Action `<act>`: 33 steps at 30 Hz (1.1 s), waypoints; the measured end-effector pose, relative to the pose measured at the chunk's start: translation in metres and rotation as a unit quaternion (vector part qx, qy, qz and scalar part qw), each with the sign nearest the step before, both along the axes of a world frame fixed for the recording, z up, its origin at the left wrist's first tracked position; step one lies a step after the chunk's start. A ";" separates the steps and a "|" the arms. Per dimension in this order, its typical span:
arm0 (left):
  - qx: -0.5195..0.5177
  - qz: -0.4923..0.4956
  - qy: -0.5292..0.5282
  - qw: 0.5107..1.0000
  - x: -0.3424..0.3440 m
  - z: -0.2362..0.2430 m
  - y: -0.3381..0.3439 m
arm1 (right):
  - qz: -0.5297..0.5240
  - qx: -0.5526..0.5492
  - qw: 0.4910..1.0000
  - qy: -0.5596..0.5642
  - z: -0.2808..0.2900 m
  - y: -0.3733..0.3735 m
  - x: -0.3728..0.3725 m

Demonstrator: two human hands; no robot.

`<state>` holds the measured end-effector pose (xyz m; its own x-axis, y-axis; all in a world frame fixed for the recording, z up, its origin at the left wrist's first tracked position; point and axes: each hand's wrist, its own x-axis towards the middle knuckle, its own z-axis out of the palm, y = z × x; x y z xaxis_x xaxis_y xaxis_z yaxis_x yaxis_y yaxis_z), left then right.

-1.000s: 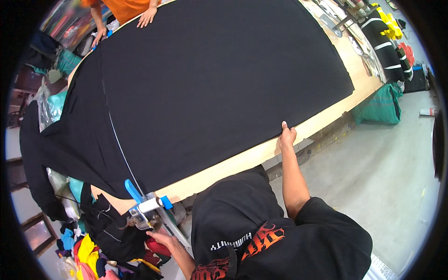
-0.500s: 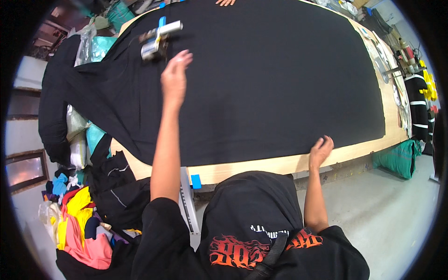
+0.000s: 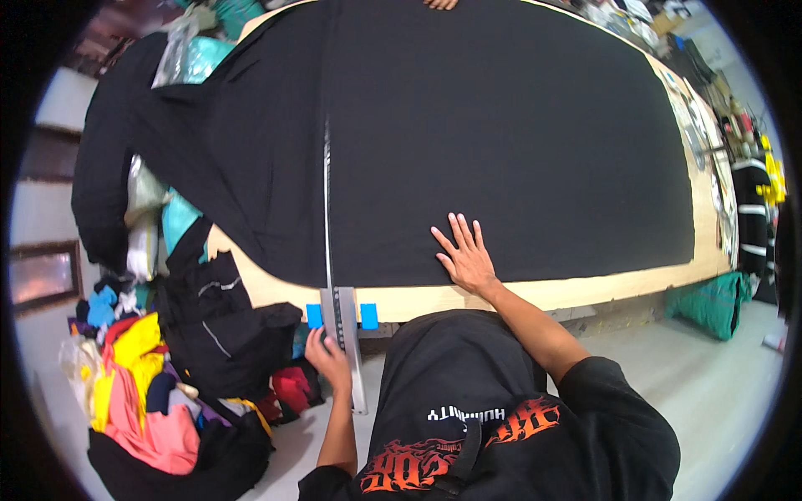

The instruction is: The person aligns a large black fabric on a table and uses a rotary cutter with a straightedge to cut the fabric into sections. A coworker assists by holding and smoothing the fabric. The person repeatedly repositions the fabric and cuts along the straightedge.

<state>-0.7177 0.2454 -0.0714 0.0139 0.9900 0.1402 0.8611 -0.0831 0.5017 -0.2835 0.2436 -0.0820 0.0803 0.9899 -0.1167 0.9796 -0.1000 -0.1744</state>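
A wide sheet of black fabric [image 3: 535, 159] covers the table. My right hand [image 3: 468, 259] lies flat on it near the front edge, fingers spread. Across the sheet, left of its middle, runs a narrow shiny strip [image 3: 328, 209] from front to back. The strip meets a grey metal rail end [image 3: 351, 367] that juts past the table's front edge, with a blue tab [image 3: 314, 316] on its left and another blue tab [image 3: 369, 316] on its right. Beside the rail, just below the left tab, my left hand [image 3: 327, 361] has its fingers apart, holding nothing visible.
Another person's hand [image 3: 440, 4] rests on the fabric at the far edge. Loose black fabric [image 3: 109, 167] hangs off the left side. Colourful cloth scraps [image 3: 150, 409] are heaped at lower left. A green sack [image 3: 708, 306] stands on the floor at right.
My left hand has come back from far over the fabric to the rail end. My right hand has slid left onto the sheet. The blue-and-white device at the far left has left view.
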 end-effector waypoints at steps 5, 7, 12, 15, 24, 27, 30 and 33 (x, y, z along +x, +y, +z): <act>-0.286 0.218 -0.016 0.933 -0.084 -0.015 -0.092 | 0.096 -0.057 0.994 0.019 0.004 -0.022 -0.010; -0.399 0.248 0.047 0.881 -0.096 -0.023 -0.104 | 0.126 -0.031 0.991 0.039 0.006 -0.016 -0.020; -0.350 0.255 0.042 0.900 -0.106 -0.032 -0.093 | 0.063 0.065 0.992 0.090 -0.003 0.061 -0.064; -0.294 0.264 0.035 0.918 -0.110 -0.010 -0.089 | 0.057 0.022 0.996 0.068 -0.010 0.100 -0.096; -0.111 0.277 0.047 0.953 -0.084 0.029 -0.085 | 0.471 -0.068 0.837 0.270 -0.012 0.032 -0.155; -0.068 0.239 -0.097 0.964 -0.061 0.016 -0.052 | 0.395 0.021 0.884 0.249 -0.004 0.012 -0.119; -0.009 0.173 -0.089 0.981 -0.031 -0.002 0.014 | 0.220 0.045 0.956 0.188 0.000 0.010 -0.069; -0.060 0.204 -0.070 0.975 -0.001 -0.025 0.098 | 0.203 -0.003 0.975 0.093 -0.004 -0.008 -0.036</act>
